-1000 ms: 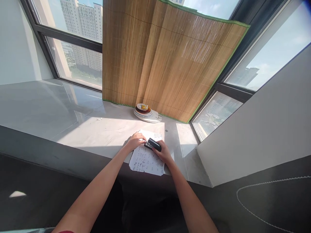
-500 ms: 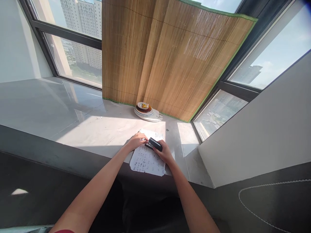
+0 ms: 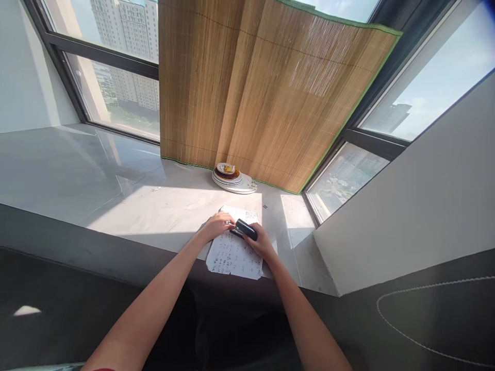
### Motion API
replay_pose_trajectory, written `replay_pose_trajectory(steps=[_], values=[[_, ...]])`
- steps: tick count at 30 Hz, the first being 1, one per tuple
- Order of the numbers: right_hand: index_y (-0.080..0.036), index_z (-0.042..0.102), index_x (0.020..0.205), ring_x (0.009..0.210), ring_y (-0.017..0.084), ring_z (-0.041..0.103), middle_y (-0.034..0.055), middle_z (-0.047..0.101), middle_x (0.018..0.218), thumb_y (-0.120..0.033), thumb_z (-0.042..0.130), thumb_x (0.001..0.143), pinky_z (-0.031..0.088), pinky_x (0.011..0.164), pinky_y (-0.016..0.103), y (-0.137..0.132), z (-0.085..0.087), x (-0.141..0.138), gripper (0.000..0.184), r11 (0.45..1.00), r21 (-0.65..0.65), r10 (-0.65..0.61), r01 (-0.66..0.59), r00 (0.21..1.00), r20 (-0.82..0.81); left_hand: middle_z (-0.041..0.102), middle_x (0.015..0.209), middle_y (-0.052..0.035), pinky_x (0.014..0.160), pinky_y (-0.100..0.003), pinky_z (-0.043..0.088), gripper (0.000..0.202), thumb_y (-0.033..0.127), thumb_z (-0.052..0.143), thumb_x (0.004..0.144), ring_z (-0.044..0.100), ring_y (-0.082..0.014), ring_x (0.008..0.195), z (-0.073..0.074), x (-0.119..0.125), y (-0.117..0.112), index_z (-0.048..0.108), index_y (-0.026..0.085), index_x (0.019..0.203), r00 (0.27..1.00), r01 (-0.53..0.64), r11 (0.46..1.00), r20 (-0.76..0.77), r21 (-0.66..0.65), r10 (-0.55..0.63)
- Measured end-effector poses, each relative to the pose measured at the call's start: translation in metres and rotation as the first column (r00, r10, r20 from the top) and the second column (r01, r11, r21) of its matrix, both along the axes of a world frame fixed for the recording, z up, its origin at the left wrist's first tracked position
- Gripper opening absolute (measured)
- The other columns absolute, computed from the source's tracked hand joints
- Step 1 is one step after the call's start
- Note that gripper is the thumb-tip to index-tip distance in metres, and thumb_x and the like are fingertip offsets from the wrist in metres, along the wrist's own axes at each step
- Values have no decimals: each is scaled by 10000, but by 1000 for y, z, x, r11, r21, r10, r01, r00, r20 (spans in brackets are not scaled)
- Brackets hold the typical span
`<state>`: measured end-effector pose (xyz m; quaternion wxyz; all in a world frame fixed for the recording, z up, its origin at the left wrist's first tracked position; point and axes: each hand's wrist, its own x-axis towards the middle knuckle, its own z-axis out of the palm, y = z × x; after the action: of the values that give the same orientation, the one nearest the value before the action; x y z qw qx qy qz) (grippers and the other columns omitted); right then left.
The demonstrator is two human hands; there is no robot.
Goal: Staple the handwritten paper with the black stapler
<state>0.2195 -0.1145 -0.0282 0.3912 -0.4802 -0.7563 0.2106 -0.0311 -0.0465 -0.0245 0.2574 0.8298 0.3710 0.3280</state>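
Wrapped around a black stapler [image 3: 246, 230] is my right hand [image 3: 264, 242], which holds it over sheets of paper [image 3: 235, 255] covered in handwriting. The stapler's top arm looks raised from its base. At its left end, my left hand [image 3: 219, 225] has its fingers pinched together near the stapler's opening. A small silvery bit shows at those fingers; I cannot make out whether it is held there. Both hands are above the paper, on the front part of the pale sill.
A stack of plates [image 3: 227, 178] with a small yellow item on top stands behind the paper, against a bamboo blind [image 3: 247, 98]. The sill [image 3: 127, 206] runs left beneath the windows. A slanted white wall [image 3: 406, 196] bounds the right side. A white cord [image 3: 381, 309] loops at lower right.
The whole view has shifted slightly. Both hands keep their places at the stapler, with only slight finger movement on the left.
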Motion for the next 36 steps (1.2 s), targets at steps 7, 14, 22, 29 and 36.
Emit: replay_pose_trajectory(steps=[7,14,22,29,36], values=[[-236,664,1042,887,232,617,27,651,962,-362,697,913,465,786,345,0,0,1,183,1000,-10,9,-9,1000,-20,790,1075,-38,907,-343,505,168,389,742,927,658,-243,1036,0,-6,-4,832,254,970,998,-46,990,44,-132,52],[-240,697,1031,920,245,631,30,674,977,-354,736,885,469,829,367,-1,2,4,189,999,-43,-25,22,997,-78,798,1144,-38,904,-349,536,247,296,700,892,701,-237,1021,0,-14,-8,834,252,1094,979,-124,965,131,-230,157],[-250,730,1039,927,243,602,43,668,980,-494,760,919,466,838,373,-5,9,9,273,989,-34,141,-147,980,-140,802,957,-24,888,-360,539,263,249,822,831,674,-224,943,9,-12,-15,831,252,1094,975,112,989,201,-92,-92],[-243,699,1052,914,237,596,46,645,986,-580,736,936,462,822,369,-6,14,9,359,962,-28,260,-270,946,-193,771,1082,-32,845,-325,517,384,198,819,797,588,-235,1046,13,-8,-13,811,275,1173,969,177,978,193,-107,-154],[-236,648,1035,858,207,569,21,624,942,-550,708,956,448,786,338,-6,15,6,329,958,-63,269,-279,954,-134,750,1026,-38,865,-327,523,229,209,729,822,624,-242,1058,10,-5,-12,823,259,1025,976,195,973,124,-121,-180]])
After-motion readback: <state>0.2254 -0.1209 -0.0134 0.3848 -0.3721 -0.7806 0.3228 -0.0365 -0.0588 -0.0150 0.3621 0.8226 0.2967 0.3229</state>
